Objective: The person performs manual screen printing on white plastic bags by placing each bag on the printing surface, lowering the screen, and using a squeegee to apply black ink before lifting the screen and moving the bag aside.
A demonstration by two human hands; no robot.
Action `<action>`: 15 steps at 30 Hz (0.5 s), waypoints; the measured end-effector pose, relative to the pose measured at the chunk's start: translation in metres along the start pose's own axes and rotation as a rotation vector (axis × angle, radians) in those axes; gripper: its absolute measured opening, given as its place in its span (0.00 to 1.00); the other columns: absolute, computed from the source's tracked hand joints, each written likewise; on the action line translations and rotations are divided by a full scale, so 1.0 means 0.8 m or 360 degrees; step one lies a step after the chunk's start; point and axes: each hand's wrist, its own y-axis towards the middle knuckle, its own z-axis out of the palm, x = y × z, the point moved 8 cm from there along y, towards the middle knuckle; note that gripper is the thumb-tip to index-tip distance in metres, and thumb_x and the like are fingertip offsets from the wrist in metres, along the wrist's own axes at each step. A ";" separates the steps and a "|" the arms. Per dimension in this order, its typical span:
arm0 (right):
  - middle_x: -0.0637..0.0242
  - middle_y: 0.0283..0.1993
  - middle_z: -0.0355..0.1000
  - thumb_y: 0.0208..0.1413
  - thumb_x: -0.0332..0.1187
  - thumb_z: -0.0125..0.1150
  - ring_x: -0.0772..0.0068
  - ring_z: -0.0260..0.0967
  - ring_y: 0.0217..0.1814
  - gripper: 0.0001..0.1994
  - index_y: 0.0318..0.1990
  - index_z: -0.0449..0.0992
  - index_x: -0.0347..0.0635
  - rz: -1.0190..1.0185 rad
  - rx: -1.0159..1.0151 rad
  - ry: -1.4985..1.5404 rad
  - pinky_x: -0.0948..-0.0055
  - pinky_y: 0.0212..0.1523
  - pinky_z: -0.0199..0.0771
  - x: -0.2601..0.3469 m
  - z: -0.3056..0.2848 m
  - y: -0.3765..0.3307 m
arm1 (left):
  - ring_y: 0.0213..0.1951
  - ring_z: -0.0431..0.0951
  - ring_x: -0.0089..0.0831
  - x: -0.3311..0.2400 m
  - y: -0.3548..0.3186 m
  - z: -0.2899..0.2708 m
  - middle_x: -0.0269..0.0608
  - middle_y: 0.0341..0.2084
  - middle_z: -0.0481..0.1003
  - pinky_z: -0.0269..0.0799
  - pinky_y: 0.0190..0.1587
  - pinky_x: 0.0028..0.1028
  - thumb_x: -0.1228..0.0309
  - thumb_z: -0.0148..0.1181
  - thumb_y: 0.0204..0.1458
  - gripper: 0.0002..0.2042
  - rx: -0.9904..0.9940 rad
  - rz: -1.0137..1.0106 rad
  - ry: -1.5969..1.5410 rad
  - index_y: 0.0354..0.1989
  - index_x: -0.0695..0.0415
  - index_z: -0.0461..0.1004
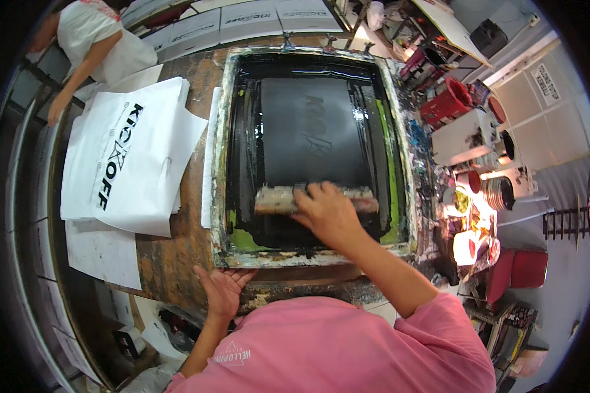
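Note:
A squeegee (275, 200) with a worn wooden handle lies crosswise on the screen mesh, near its front end. My right hand (324, 209) is wrapped over the middle of that handle. Black ink (308, 137) coats most of the mesh, and dark lettering shows faintly through it. Green patches show along the sides of the ink-stained screen printing frame (314, 257). My left hand (226, 288) is palm up with fingers spread, at the frame's front left edge. Its fingertips are by the underside of that edge; whether they touch it I cannot tell.
A stack of printed white sheets (121, 160) lies left on the stained wooden table (170, 252). Clamps (329, 42) stand at the frame's far edge. Ink pots (465, 247) and a red bucket (447, 101) crowd the right. Another person (98, 49) leans by a rack at far left.

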 end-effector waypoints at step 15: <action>0.55 0.40 0.77 0.62 0.52 0.58 0.49 0.77 0.47 0.19 0.45 0.79 0.46 -0.0093 0.0104 -0.0253 0.50 0.44 0.77 -0.181 0.010 0.261 | 0.63 0.71 0.52 0.007 0.001 -0.016 0.59 0.62 0.69 0.65 0.68 0.56 0.23 0.33 0.54 0.54 0.0307 0.0099 -0.0006 0.69 0.66 0.56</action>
